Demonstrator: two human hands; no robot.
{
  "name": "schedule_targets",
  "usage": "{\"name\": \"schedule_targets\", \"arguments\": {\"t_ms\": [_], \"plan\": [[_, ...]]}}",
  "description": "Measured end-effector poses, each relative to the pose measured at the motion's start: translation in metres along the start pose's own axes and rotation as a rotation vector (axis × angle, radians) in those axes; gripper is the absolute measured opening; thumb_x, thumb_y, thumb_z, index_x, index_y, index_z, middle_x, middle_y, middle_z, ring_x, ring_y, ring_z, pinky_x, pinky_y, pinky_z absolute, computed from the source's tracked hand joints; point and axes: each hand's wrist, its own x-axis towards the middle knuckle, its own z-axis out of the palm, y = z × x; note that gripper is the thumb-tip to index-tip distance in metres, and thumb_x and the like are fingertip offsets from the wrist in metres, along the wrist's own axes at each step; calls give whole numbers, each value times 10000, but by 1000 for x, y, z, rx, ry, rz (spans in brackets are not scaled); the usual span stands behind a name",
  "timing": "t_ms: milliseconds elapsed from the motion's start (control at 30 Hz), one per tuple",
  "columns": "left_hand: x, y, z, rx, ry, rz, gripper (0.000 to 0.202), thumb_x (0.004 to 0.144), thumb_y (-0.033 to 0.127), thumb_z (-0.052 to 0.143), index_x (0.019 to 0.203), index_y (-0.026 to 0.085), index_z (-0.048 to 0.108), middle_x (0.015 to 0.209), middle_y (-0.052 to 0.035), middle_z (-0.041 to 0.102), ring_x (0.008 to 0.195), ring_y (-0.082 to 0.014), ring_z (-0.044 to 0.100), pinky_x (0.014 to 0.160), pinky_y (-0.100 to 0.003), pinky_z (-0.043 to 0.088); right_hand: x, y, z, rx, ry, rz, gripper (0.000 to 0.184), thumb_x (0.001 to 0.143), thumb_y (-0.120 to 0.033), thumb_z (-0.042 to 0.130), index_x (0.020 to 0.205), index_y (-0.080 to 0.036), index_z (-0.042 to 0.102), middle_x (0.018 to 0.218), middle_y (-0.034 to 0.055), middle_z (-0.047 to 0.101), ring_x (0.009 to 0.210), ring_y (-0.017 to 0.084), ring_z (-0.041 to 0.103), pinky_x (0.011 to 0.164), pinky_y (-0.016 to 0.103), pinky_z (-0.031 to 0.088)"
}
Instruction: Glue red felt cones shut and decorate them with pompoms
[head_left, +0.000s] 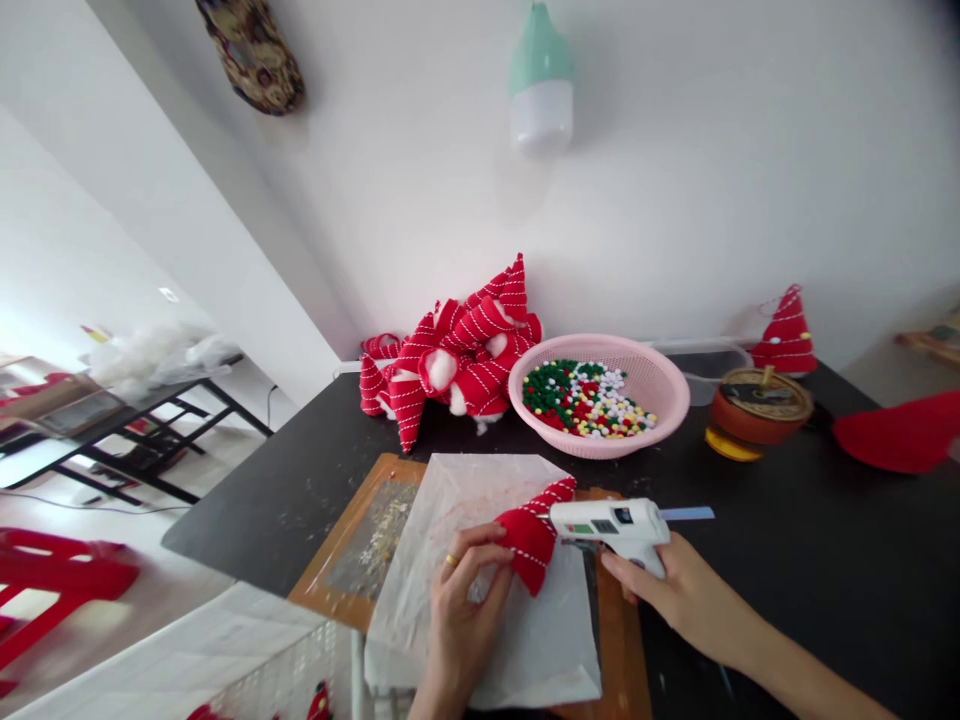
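A black tabletop (787, 560) carries a heap of red felt cones stitched in white (457, 360) and a pink plastic basket (675, 400) of pom-poms (585, 400). Over a white paper sheet (540, 640), the left hand (465, 610) curls closed around 1 red cone (531, 535); the right hand (675, 590) grips a white hot-glue gun (611, 525), its small label unreadable.

A thin gold ring (451, 560), a plain narrow band, circles one finger of the left hand (461, 625). Across from that ring, the right hand (686, 600) has the same slim fingers and short nails, and the forearm (795, 650) behind it is slender and bare.
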Motion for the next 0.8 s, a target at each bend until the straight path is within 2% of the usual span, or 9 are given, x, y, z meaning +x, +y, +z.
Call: {"name": "schedule_targets", "arguments": {"t_ms": [133,267,500,567,667,733,800], "plan": [[-3,-2,1,-11,-2,-24,104,897,147,648,964,223,671,1068,-56,708,988,-193,702,865,-305,565,0,-1,-1,-33,13,-13,321,992,-486,528,825,-217,578,675,-13,574,662,185,542,651,299,431],[-2,2,0,18,-30,-50,254,893,164,636,1139,225,656,1085,-78,694,1008,-224,686,861,-336,571,-1,-3,-3,-35,19,-29,298,989,-472,534,850,-216,595,683,-12,592,671,193,558,672,302,445],[2,13,-3,62,-128,-45,277,874,147,602,1103,253,717,1084,-94,637,1008,-237,651,851,-353,572,-3,-1,-4,-28,14,-33,312,989,-473,542,813,-220,584,688,-9,608,679,195,569,669,299,450],[2,14,-4,60,-141,-50,250,867,195,640,1096,253,721,1133,-105,626,1053,-259,642,884,-386,570,-4,-2,-4,-22,8,-38,309,991,-468,542,810,-220,578,699,-7,611,680,192,565,666,295,449],[1,14,-7,28,-171,-39,277,870,371,690,1117,251,720,1221,-124,614,1124,-304,622,938,-444,552,-5,-4,-5,-14,5,-46,289,992,-452,548,823,-220,581,730,-5,629,693,188,563,679,291,452],[0,13,-8,-11,-186,-33,331,904,482,633,1120,247,720,1227,-128,624,1122,-314,623,933,-453,546,-5,-6,-6,-16,2,-49,280,992,-445,550,832,-219,592,740,-4,636,704,190,565,692,292,456],[1,11,-9,-41,-197,-41,357,959,510,536,1102,245,728,1203,-123,646,1096,-303,633,915,-437,544,-6,-7,-7,-23,-4,-45,287,990,-448,554,823,-219,594,735,-4,631,708,192,567,699,295,458]]}}
